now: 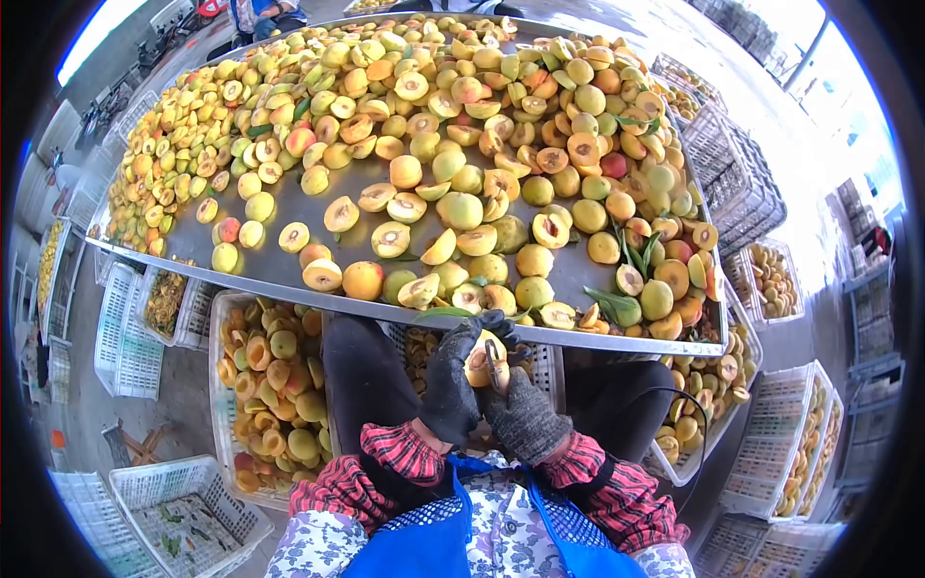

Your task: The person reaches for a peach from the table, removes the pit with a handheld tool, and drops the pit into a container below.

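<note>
Item under inspection: a peach half point(476, 369), held just below the near edge of the table, above the lap, with yellow flesh visible. The left hand point(450, 379), in a black glove, is clamped around it. The right hand point(528, 417), in a grey knit glove, grips a slim dark tool point(495, 364) set against the fruit. The hands are close together, with the peach half between them.

Risks, as judged: the tool could skid off into the left fingers if the flesh is slick or the push too hard; a deep bite could tear the flesh; a loosened left grip could let the fruit fall towards the white crate point(549, 368) between the knees.

Beyond the hands, the metal table point(299, 197) bears heaped whole and cut peaches. Some lie close to its near rim; a forearm knock could dislodge them. A leaf point(444, 312) lies at that rim. Fruit-filled crates stand below, to the left point(260, 499) and right point(686, 474).
</note>
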{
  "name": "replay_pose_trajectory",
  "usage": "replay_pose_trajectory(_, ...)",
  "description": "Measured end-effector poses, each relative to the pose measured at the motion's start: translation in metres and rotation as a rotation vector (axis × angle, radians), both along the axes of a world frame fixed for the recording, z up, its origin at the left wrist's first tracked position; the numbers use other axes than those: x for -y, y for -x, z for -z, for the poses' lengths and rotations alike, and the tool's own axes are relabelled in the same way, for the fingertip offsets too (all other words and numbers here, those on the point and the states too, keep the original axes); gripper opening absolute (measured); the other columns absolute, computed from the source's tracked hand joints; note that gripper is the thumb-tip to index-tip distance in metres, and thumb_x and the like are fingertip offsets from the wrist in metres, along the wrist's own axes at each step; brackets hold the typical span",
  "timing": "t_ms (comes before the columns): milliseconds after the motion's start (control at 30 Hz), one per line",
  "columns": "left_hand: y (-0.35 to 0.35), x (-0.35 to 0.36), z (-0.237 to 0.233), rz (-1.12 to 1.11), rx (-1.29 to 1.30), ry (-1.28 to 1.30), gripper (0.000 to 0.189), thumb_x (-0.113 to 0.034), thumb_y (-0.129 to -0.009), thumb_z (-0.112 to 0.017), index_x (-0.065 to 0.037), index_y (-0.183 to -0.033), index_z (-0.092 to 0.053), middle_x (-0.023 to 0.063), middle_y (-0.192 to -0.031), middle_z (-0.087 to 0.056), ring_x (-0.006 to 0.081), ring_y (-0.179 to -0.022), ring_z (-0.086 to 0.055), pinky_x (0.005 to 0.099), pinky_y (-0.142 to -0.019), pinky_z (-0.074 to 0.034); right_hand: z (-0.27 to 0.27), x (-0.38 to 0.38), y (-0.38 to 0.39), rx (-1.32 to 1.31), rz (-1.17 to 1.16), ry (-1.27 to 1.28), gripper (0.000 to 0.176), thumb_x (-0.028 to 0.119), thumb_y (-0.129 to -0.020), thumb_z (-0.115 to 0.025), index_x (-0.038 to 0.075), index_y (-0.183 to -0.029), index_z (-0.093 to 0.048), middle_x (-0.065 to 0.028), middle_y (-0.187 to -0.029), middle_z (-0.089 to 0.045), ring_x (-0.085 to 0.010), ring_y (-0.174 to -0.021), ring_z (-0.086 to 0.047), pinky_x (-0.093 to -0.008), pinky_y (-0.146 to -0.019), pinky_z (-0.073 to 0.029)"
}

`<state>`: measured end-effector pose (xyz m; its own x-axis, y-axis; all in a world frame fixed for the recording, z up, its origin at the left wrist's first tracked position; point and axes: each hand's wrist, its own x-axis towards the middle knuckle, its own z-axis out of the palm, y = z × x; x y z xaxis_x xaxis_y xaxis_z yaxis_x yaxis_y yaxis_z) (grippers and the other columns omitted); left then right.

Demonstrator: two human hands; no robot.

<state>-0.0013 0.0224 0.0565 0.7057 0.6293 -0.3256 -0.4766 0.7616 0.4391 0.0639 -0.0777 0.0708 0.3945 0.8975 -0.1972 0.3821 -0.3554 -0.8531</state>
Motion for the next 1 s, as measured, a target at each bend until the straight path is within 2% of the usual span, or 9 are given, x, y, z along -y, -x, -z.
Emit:
replay_pose_trajectory(100,0.002,-0.004,0.024,0.025,-0.003,0.086,0.025,-0.009,-0.090,-0.043,0.001,-0.110,-0.054,0.0121,-0.100,-0.060,0.0183,-0.094,-0.057,0.0302,-0.083,-0.046,0.001,0.000,-0.002,0.095,-0.072,0.048,0.030,0.017,-0.081,-0.058,0.000,-0.102,-0.047,-0.0187,-0.084,-0.057,-0.0335,-0.074,-0.060,-0.0408,-0.063,-0.047)
replay_pose_trajectory(300,0.023,-0.022,0.036,0.102,-0.541,-1.372,0.028,-0.012,-0.078,-0.056,0.001,-0.104,-0.056,0.0161,-0.101,-0.060,0.0283,-0.089,-0.059,0.0350,-0.083,-0.046,0.017,0.002,-0.011,0.080,-0.166,0.132,0.030,0.020,-0.081,-0.057,0.001,-0.102,-0.047,-0.0204,-0.081,-0.058,-0.0372,-0.073,-0.059,-0.0434,-0.062,-0.048)
replay_pose_trajectory(367,0.020,-0.030,0.039,0.151,-0.497,-1.376,0.031,-0.012,-0.074,-0.058,0.001,-0.102,-0.057,0.0174,-0.099,-0.060,0.0318,-0.090,-0.059,0.0355,-0.083,-0.045,0.003,-0.001,-0.011,0.035,-0.135,0.273,0.030,0.021,-0.080,-0.057,0.002,-0.102,-0.048,-0.0204,-0.079,-0.058,-0.0376,-0.072,-0.059,-0.0442,-0.062,-0.047)
replay_pose_trajectory(500,0.019,-0.030,0.036,0.156,-0.487,-1.441,0.033,-0.009,-0.070,-0.058,0.001,-0.101,-0.059,0.0183,-0.096,-0.061,0.0340,-0.092,-0.059,0.0366,-0.083,-0.045,0.008,-0.001,-0.012,0.122,-0.212,0.229,0.030,0.023,-0.080,-0.057,0.001,-0.099,-0.048,-0.0211,-0.077,-0.058,-0.0375,-0.072,-0.060,-0.0443,-0.062,-0.047)
replay_pose_trajectory(667,0.019,-0.021,0.051,-0.020,-0.574,-1.452,0.030,-0.009,-0.067,-0.060,-0.001,-0.096,-0.061,0.0172,-0.089,-0.062,0.0323,-0.084,-0.060,0.0366,-0.077,-0.047,-0.005,-0.009,-0.017,-0.003,-0.287,0.206,0.030,0.023,-0.079,-0.057,0.000,-0.096,-0.049,-0.0222,-0.079,-0.059,-0.0368,-0.075,-0.060,-0.0422,-0.066,-0.048)
replay_pose_trajectory(767,0.018,-0.028,0.047,0.070,-0.578,-1.544,0.027,-0.010,-0.065,-0.063,-0.002,-0.091,-0.061,0.0166,-0.084,-0.061,0.0321,-0.078,-0.060,0.0359,-0.074,-0.048,0.000,-0.008,-0.011,0.150,-0.316,0.309,0.028,0.020,-0.079,-0.056,-0.001,-0.096,-0.050,-0.0217,-0.078,-0.059,-0.0370,-0.075,-0.059,-0.0414,-0.067,-0.047)
replay_pose_trajectory(867,0.022,-0.030,0.032,0.119,-0.557,-1.576,0.027,-0.011,-0.063,-0.065,-0.005,-0.089,-0.062,0.0157,-0.082,-0.061,0.0324,-0.079,-0.059,0.0364,-0.073,-0.048,0.005,-0.010,-0.017,-0.050,-0.360,0.248,0.055,0.020,-0.080,-0.058,0.009,-0.129,-0.037,-0.0217,-0.082,-0.056,-0.0351,-0.073,-0.058,-0.0396,-0.064,-0.046)
replay_pose_trajectory(967,0.023,-0.031,0.037,0.104,-0.547,-1.577,0.030,-0.013,-0.062,-0.066,-0.006,-0.090,-0.061,0.0154,-0.086,-0.060,0.0328,-0.083,-0.059,0.0379,-0.075,-0.047,0.009,-0.012,-0.016,-0.490,-0.270,0.448,0.037,0.024,-0.080,-0.061,0.005,-0.111,-0.053,-0.0162,-0.083,-0.058,-0.0271,-0.070,-0.059,-0.0366,-0.065,-0.047)
replay_pose_trajectory(1000,0.023,-0.031,0.046,0.099,-0.552,-1.577,0.031,-0.013,-0.061,-0.067,-0.006,-0.091,-0.061,0.0153,-0.088,-0.060,0.0330,-0.084,-0.058,0.0385,-0.075,-0.047,0.008,-0.012,-0.015,-0.575,-0.238,0.356,0.032,0.024,-0.080,-0.061,0.004,-0.105,-0.055,-0.0141,-0.083,-0.059,-0.0241,-0.070,-0.059,-0.0357,-0.065,-0.048)
